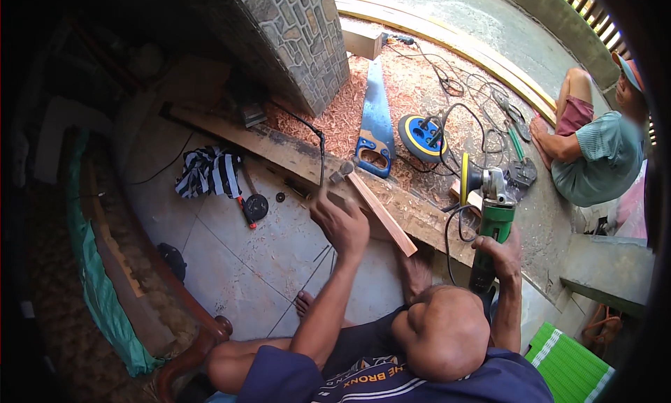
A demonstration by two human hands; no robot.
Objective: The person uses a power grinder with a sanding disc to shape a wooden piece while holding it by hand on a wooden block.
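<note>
My left hand (342, 225) pinches a black cord (321, 158) that runs up toward the stone-tiled pillar. My right hand (500, 256) grips a green angle grinder (496, 221) with a yellow-rimmed pad (469, 179) facing left. Between my hands a narrow pale wood strip (383, 214) slants across the long worn board (279, 146), with a hammer head (342, 172) at its upper end. A blue handsaw (372, 113) and a round blue-and-yellow pad (418, 141) lie beyond on wood shavings. My bare knees and feet show below.
A person (597, 151) in a teal shirt sits at right among cables and tools. The tiled pillar (307, 47) stands behind. A striped cloth (210, 172) and black disc tool (255, 207) lie on the floor. A curved wooden armrest (192, 309) is left, a green mat (570, 361) lower right.
</note>
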